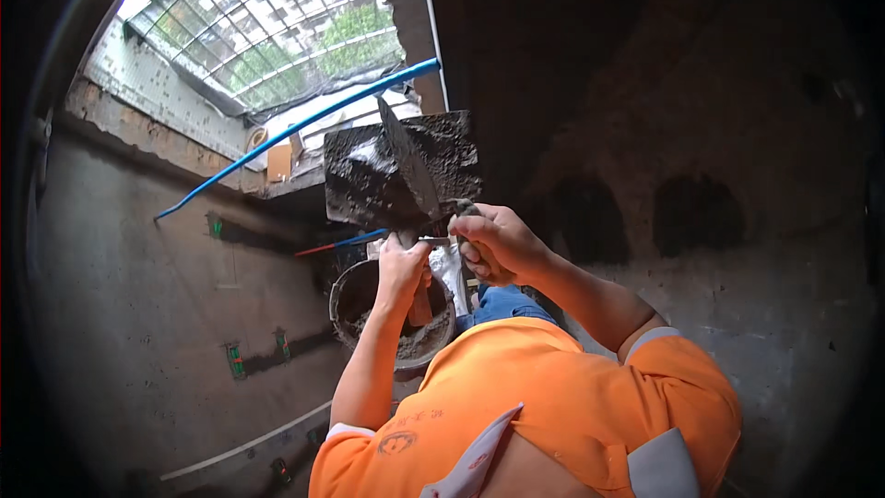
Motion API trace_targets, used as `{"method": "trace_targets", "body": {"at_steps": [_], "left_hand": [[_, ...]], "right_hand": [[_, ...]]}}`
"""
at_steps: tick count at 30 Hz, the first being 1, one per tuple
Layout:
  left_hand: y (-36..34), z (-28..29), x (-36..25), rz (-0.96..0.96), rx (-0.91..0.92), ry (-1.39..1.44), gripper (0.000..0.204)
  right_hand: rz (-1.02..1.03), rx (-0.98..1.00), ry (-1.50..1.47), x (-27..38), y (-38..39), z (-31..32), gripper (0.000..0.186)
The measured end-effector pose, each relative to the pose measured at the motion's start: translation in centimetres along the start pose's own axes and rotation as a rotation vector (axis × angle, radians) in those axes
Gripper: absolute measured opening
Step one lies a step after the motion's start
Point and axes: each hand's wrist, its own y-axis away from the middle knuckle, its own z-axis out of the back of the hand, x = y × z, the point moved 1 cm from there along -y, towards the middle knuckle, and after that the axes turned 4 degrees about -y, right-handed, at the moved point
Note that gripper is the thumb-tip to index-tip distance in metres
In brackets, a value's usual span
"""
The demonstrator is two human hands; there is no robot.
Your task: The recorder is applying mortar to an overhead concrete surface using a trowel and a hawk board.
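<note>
My left hand (403, 269) is closed around the wooden handle of a mortar hawk (341, 207). The hawk's dark rectangular board extends ahead of me and carries wet grey mortar (456, 152). In my right hand (498, 242) I grip a pointed trowel (413, 166) by its handle. The long, mortar-smeared blade lies over the board, tip pointing away; I cannot tell whether it touches the mortar. Below my left hand stands a round bucket (337, 306) with mortar inside, partly hidden by my forearm and the handle.
A barred window (267, 28) opens at the far left. Slanting in front of it is a blue pipe (304, 120). A cardboard box (279, 162) sits on the sill. The grey wall (129, 286) at left has channels with green-marked boxes (236, 360). Dark wall fills the right.
</note>
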Motion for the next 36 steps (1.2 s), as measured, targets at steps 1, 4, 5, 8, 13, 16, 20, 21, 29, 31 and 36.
{"method": "trace_targets", "body": {"at_steps": [1,4,5,8,13,16,20,21,29,31,36], "left_hand": [[0.0,0.0,0.2,-0.014,-0.003,0.004,0.014],[0.1,0.4,0.3,-0.051,0.043,0.032,0.014],[0.3,0.3,-0.1,-0.065,0.063,0.013,0.013],[0.3,0.5,0.6,-0.074,-0.016,-0.01,0.014],[1.3,1.5,-3.1,-0.193,-0.048,-0.022,0.015],[1.8,1.3,-2.8,-0.234,0.059,-0.162,0.016],[3.5,0.3,-2.6,-0.212,0.099,-0.217,0.02],[3.0,-0.2,-1.7,-0.382,0.149,-0.186,0.017],[3.3,-0.9,-2.8,-0.189,0.266,0.016,0.009],[3.7,-1.1,-3.1,-0.126,0.206,0.095,0.008],[2.1,2.5,-1.2,-0.164,0.121,0.157,0.012]], "right_hand": [[-0.026,0.066,-0.121,-0.1,-0.2,-1.0,0.021],[-0.154,0.127,-0.341,-2.7,-3.4,-0.6,0.023],[-0.189,0.148,-0.405,-3.0,-4.0,-0.3,0.023],[-0.171,0.177,-0.428,-4.8,-0.8,1.4,0.027],[-0.217,0.131,-0.513,-7.1,-0.8,1.7,0.034],[-0.155,0.197,-0.559,-6.7,-2.0,-0.4,0.035],[-0.05,0.378,-0.739,-6.8,-3.2,-0.5,0.036],[-0.064,0.427,-0.837,-6.6,-3.0,-0.5,0.036],[0.064,0.711,-1.044,-2.2,-0.3,-1.3,0.034],[0.205,0.723,-0.956,0.6,0.7,-0.3,0.028],[0.899,0.209,-0.552,13.6,4.5,0.3,0.023]]}}
